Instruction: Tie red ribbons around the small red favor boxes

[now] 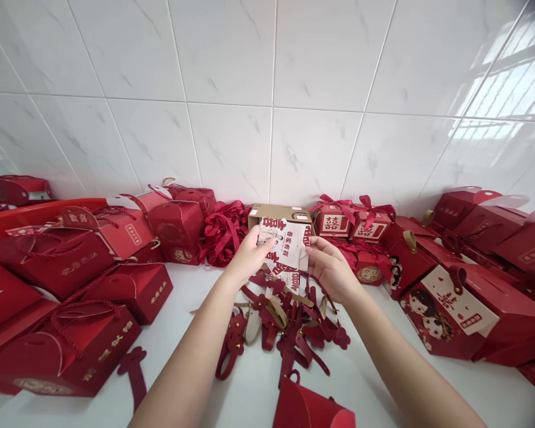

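Note:
Between my two hands is a flat white paper box with red lettering and a line drawing, raised in front of an open brown cardboard box. My left hand pinches its left edge, thumb across the front. At the right edge, the fingers of my right hand close on a white flap. Below my hands lies a loose heap of dark red straps with flower-shaped ends and gold studs, some tan ones among them. The heap partly hides behind my forearms.
Red gift boxes with cord handles crowd the left side. A bundle of red ribbon sits by the tiled wall. Small ribbon-tied boxes stand right of the cardboard box. Larger printed boxes fill the right. One red box lies at the front edge.

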### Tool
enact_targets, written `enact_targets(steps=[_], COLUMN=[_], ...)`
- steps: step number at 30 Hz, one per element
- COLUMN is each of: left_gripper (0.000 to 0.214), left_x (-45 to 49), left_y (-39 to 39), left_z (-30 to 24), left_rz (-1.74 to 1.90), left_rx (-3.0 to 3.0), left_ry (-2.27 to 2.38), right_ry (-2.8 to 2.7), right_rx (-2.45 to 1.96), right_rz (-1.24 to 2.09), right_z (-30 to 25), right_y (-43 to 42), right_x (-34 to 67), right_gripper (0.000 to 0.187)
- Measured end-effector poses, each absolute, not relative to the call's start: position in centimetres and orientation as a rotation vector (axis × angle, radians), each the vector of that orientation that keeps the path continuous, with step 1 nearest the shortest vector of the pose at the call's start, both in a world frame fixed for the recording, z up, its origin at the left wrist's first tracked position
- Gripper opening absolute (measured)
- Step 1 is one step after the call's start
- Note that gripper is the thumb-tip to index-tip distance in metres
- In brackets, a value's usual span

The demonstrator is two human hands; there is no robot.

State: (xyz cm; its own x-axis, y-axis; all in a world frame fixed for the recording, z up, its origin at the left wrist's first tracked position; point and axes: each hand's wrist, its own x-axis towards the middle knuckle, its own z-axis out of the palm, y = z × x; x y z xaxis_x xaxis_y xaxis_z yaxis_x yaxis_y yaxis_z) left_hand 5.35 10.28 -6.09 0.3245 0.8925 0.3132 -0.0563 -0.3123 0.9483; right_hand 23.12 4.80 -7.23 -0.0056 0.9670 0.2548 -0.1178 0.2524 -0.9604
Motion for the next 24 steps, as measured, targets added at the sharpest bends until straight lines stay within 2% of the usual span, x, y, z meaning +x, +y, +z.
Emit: enact_targets(steps=[3,5,8,9,15,20,24], left_gripper=[0.032,0.032,0.034,0.036,0.035,0.037,0.035], left_x=[6.2,6.3,5.9,5.6,3.7,3.1,2.7], left_y=[10.4,10.5,10.6,10.6,10.5,10.6,10.5], left_z=[-6.6,-6.6,-6.1,-5.7,-4.0,-3.7,-3.3], left_rz=[1.21,1.236,1.314,1.351,1.546,1.562,1.575], left_rx=[1.5,1.448,1.385,1.369,1.293,1.245,1.253], left_ry=[0.753,0.732,0.689,0.677,0.635,0.647,0.643], right_ry=[-1.228,-1.295,-1.5,-1.549,-1.714,-1.773,-1.701], right_rx=[-0.805,-0.823,-1.144,-1.257,-1.669,-1.833,-1.798], right_rz=[1.196,1.179,0.9,0.806,0.553,0.528,0.586], right_z=[-7.1,-7.3,-8.5,-9.2,-13.6,-14.8,-14.9], right_y=[4.6,4.9,6.1,6.6,8.5,8.2,8.3], right_x=[22.4,22.3,22.8,23.1,24.0,23.7,23.6], right_gripper=[0.034,0.043,0.069,0.07,0.023,0.025,0.029])
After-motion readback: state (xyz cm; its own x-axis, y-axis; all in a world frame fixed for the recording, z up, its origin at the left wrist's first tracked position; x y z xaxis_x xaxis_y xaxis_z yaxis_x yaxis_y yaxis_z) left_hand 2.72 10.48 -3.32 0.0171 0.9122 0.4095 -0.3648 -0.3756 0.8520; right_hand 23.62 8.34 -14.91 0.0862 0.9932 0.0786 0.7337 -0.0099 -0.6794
